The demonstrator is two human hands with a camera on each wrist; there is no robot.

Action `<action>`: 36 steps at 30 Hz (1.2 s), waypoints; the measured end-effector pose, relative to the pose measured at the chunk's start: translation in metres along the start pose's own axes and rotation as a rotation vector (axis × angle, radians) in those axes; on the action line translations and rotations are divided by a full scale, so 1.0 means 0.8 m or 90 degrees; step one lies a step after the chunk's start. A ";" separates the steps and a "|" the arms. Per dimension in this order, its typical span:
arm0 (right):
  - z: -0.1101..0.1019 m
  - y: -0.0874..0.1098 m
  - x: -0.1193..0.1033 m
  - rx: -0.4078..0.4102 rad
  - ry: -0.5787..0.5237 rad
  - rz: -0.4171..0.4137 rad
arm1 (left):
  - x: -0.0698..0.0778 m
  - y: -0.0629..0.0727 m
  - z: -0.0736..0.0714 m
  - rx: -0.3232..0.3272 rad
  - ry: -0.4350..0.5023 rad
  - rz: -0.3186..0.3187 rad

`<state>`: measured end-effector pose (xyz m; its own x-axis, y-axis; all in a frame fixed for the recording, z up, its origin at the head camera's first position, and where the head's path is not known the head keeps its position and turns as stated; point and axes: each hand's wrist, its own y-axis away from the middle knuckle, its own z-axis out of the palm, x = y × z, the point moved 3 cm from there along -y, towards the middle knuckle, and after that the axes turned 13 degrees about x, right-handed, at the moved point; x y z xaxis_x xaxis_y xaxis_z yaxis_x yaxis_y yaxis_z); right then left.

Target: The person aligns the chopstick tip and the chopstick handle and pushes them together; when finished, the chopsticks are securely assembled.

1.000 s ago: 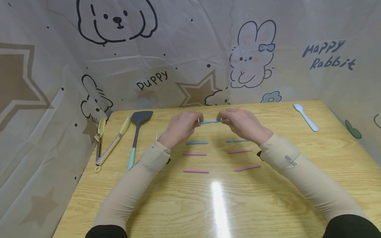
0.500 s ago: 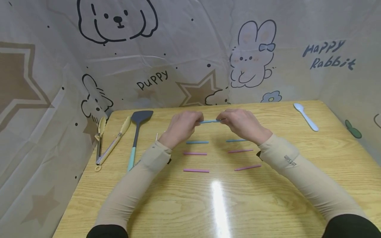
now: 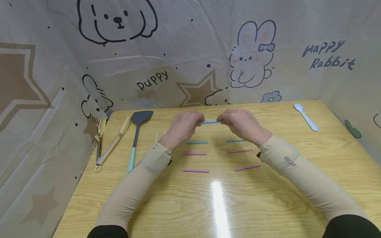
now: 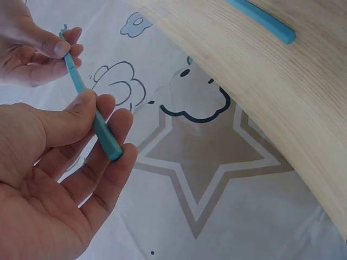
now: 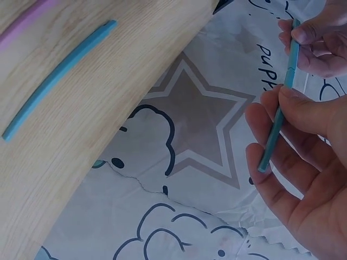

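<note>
Paired blue sticks [image 3: 210, 122], ends meeting, held right of turner [image 3: 136, 135]; left hand [image 3: 182, 128] pinches one, right hand [image 3: 244, 125] pinches other. Two loose blue sticks [image 3: 197, 142], four pink sticks [image 3: 195, 171] right of turner; tongs [image 3: 110, 148] just left, spoon [image 3: 308, 119] well to its right.

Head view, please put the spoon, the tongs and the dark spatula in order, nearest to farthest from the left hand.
1. Dark spatula: left of the left hand.
2. Tongs: farther left, past the spatula.
3. Spoon: far right, beyond the right hand.
</note>
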<state>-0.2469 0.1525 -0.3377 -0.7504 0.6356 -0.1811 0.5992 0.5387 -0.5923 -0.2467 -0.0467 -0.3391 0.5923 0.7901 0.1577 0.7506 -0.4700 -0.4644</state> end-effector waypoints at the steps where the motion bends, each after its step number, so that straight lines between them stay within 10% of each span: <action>1: 0.000 0.000 0.000 0.002 -0.001 -0.001 | 0.000 0.000 0.000 0.001 0.001 -0.001; 36: 0.009 0.003 -0.004 0.105 -0.023 -0.115 | 0.006 0.010 0.000 0.074 0.032 0.091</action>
<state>-0.2452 0.1480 -0.3446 -0.8530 0.5146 -0.0868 0.4024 0.5427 -0.7372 -0.2383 -0.0468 -0.3420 0.7066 0.6965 0.1248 0.6204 -0.5250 -0.5827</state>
